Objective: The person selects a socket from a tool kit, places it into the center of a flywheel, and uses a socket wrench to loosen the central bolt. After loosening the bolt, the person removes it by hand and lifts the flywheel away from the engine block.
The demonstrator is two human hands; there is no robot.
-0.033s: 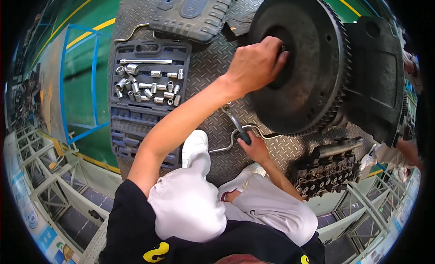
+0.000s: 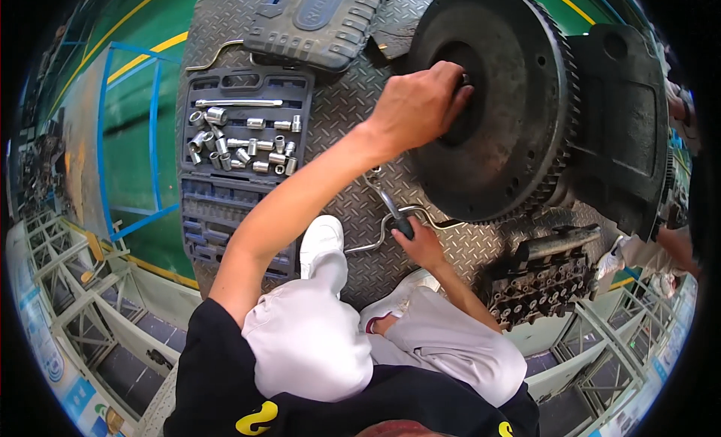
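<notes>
A large dark flywheel [image 2: 518, 129] with a toothed rim stands upright on the engine block [image 2: 619, 137]. My left hand [image 2: 419, 103] reaches to its recessed centre. The fingers are pinched together there; a small shiny bit shows at the fingertips, but what they hold is hidden. Low in front of the flywheel, my right hand [image 2: 423, 247] is closed round the dark grip of a ratchet wrench [image 2: 388, 200]. Its metal head points away from me, near my left forearm. Beneath the ratchet a bent metal rod [image 2: 368, 246] lies on the plate.
An open tool case [image 2: 306, 122] with several loose sockets [image 2: 255, 124] lies on the left of the tread-plate table [image 2: 342, 114]. Behind it is a grey plastic case [image 2: 300, 50]. A cylinder head [image 2: 537, 290] lies at the right. Another person's arm [image 2: 678, 249] shows at the right edge.
</notes>
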